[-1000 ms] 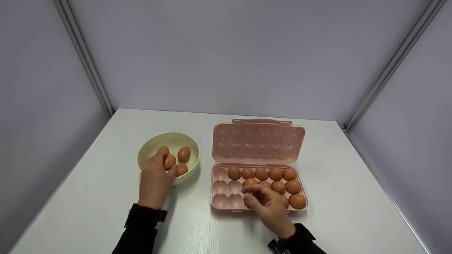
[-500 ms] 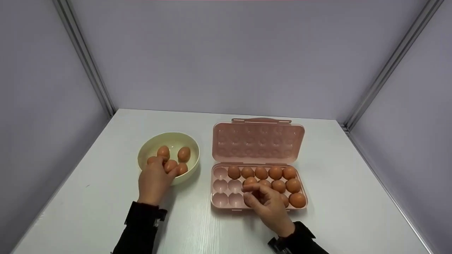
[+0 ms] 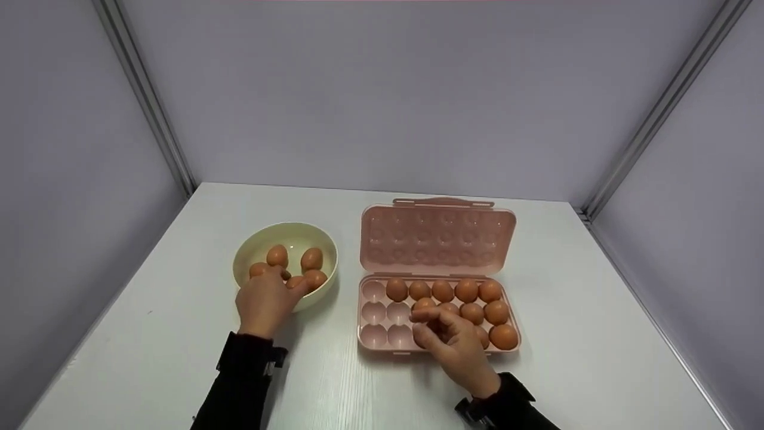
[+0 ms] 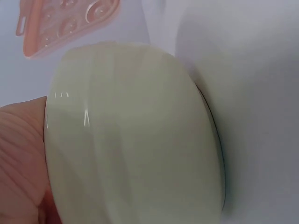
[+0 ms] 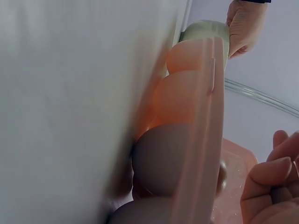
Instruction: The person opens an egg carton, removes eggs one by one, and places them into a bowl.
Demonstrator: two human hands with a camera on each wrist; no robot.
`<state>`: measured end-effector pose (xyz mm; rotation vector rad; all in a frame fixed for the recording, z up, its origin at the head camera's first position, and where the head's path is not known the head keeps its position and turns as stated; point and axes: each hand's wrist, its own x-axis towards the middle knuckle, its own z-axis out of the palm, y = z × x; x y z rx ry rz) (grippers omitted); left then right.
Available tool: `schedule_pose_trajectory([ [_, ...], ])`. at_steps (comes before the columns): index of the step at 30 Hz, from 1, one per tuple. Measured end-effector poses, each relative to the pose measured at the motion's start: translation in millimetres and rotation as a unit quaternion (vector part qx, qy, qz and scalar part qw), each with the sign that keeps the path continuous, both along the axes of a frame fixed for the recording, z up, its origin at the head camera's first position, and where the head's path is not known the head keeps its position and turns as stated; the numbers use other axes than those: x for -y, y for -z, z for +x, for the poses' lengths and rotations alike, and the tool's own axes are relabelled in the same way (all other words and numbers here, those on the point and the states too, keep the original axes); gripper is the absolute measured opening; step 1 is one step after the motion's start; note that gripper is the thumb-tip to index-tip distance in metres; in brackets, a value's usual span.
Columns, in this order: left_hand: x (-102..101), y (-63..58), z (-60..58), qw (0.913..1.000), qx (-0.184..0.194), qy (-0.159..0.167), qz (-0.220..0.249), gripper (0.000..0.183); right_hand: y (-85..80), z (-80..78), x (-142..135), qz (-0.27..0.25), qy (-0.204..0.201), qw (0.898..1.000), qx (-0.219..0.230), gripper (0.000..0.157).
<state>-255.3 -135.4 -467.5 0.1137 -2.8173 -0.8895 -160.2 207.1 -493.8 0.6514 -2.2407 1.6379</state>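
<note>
Reaching the left hand [image 3: 267,304] into the cream bowl [image 3: 289,233]; right hand [image 3: 459,355] hanging above the pink carton [image 3: 374,313].

I've got the left fingers bent down among the brown eggs [image 3: 311,260] in the bowl, thumb at the ones by the near rim; can't tell whether they grip one, bowl wall hides the fingertips in left wrist view. Right fingers loosely curled, thumb and fingertips apart, holding nothing. I see carton eggs [image 3: 442,291] seated in cups toward the right end, some partly behind that hand. Lid [image 3: 439,239] tipped open at the back. Bowl left of carton, both on the white table [image 3: 149,358].
</note>
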Motion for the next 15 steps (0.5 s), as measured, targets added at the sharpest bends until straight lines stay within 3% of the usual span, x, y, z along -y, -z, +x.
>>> schedule_pose_trajectory([
  [7,-1.9,-4.3,-2.8,0.9982,0.014,0.023,-0.053,0.050,-0.9,-0.6,-1.0,0.008,0.001,1.000,0.011,0.018],
  [15,-0.3,0.7,0.0,0.9977,0.000,0.023,-0.064,0.047,-7.6,-0.7,-4.8,0.011,-0.004,1.000,0.007,0.019],
])
